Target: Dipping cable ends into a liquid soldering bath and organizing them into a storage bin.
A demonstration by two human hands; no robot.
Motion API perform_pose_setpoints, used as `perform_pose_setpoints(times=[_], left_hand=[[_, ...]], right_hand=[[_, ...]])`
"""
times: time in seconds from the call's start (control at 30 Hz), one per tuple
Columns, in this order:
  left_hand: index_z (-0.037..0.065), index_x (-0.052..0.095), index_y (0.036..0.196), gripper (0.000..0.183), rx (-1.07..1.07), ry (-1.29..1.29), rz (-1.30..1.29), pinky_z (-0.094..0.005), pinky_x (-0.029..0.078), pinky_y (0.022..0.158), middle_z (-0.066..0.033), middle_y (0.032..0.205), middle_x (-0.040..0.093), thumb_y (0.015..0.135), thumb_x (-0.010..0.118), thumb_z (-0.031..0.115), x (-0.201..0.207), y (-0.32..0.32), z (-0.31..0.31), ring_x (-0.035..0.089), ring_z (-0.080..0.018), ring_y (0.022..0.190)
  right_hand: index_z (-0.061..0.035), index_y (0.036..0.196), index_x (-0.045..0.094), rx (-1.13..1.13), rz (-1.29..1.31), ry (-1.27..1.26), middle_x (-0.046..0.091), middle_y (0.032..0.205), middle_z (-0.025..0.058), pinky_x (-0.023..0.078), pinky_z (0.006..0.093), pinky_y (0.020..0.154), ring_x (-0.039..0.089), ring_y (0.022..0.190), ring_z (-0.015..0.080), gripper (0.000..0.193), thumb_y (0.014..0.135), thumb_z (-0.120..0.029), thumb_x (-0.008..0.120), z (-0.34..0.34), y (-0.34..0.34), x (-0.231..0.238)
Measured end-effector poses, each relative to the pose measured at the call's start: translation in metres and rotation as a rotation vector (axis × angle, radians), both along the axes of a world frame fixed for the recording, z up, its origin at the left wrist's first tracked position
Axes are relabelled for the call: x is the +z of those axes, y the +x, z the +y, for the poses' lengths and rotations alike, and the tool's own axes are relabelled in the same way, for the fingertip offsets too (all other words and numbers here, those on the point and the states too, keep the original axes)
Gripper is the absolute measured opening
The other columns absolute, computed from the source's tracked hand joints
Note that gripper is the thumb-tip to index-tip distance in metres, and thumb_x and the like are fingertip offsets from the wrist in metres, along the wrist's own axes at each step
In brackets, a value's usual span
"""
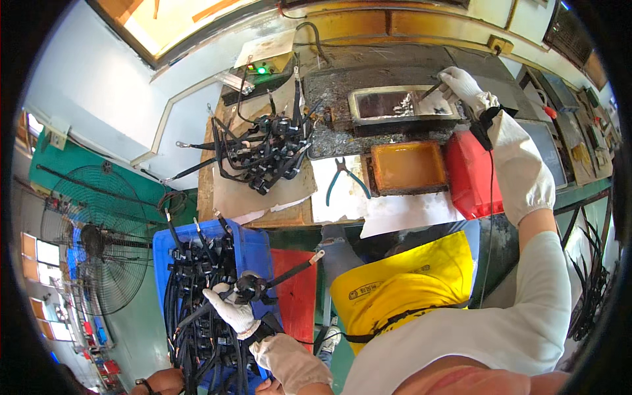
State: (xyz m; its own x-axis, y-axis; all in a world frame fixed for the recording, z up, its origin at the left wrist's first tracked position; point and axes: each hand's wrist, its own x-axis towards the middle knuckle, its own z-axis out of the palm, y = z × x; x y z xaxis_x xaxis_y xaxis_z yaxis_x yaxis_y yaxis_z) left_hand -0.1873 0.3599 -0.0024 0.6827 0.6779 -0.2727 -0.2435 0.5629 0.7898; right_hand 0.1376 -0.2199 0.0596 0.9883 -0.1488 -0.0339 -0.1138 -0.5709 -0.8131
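Observation:
My left hand, in a white glove, is closed around a black cable with a bulky black fitting and a metal lug at its end. It is over a blue crate full of similar black cables. At the bench, my right hand, also gloved, grips a scraper by its thin dark handle. Its flat pale blade lies over the right part of a rectangular metal pot with a shiny, dark surface inside. The fingertips are partly hidden.
Below the pot sit a tray of brownish liquid, a red container and pliers. Black cables are heaped on the bench's left. A fan stands at left. Another person's hand shows beside the crate. A cord hangs from my right wrist.

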Motion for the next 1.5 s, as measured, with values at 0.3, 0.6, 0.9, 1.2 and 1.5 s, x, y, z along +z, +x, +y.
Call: perform_pose_setpoints(times=[0.3,0.6,0.9,1.2,1.5], left_hand=[[0.015,0.050,0.072,0.041,-0.010,-0.058,0.052,-0.0427,0.051,0.062,-0.0152,0.078,0.057,0.080,0.054,0.054,0.001,0.001,-0.003,0.056,-0.0289,0.071],[0.012,0.047,0.075,0.041,0.029,0.013,0.068,-0.0295,0.045,0.056,-0.0067,0.069,0.054,0.084,0.051,0.051,0.014,0.003,-0.020,0.053,-0.0182,0.061],[0.012,0.048,0.072,0.039,0.081,-0.002,0.071,-0.0315,0.046,0.056,-0.0035,0.067,0.052,0.081,0.057,0.049,0.018,0.005,-0.021,0.053,-0.0181,0.062],[0.012,0.049,0.073,0.040,0.034,0.050,0.072,-0.0339,0.048,0.059,-0.0033,0.070,0.053,0.081,0.056,0.050,0.008,0.002,-0.010,0.055,-0.0200,0.067],[0.015,0.052,0.072,0.039,-0.001,0.037,0.038,-0.0381,0.050,0.059,-0.0071,0.073,0.054,0.080,0.057,0.052,-0.004,0.001,-0.001,0.056,-0.0239,0.068]], right_hand=[[0.0022,0.103,0.051,-0.090,0.006,-0.017,0.059,0.072,0.0102,0.051,0.0280,0.046,0.060,0.053,0.0177,0.030,0.088,-0.023,0.047,-0.038,-0.005,0.007],[-0.0003,0.096,0.054,-0.159,-0.250,0.157,0.060,0.076,0.0076,0.050,0.0258,0.052,0.058,0.060,0.0140,0.036,0.088,-0.035,0.050,-0.024,-0.003,0.006],[-0.0024,0.099,0.056,-0.129,-0.248,0.179,0.061,0.079,0.0079,0.050,0.0259,0.054,0.060,0.061,0.0143,0.035,0.089,-0.035,0.049,-0.024,0.007,-0.015],[-0.0011,0.099,0.056,0.015,-0.230,-0.271,0.061,0.074,0.0068,0.050,0.0257,0.057,0.061,0.064,0.0128,0.032,0.089,-0.030,0.049,-0.026,-0.018,0.002],[0.0005,0.100,0.053,0.052,-0.075,-0.089,0.061,0.074,0.0077,0.052,0.0262,0.055,0.060,0.063,0.0137,0.032,0.090,-0.029,0.047,-0.029,-0.049,0.012]])
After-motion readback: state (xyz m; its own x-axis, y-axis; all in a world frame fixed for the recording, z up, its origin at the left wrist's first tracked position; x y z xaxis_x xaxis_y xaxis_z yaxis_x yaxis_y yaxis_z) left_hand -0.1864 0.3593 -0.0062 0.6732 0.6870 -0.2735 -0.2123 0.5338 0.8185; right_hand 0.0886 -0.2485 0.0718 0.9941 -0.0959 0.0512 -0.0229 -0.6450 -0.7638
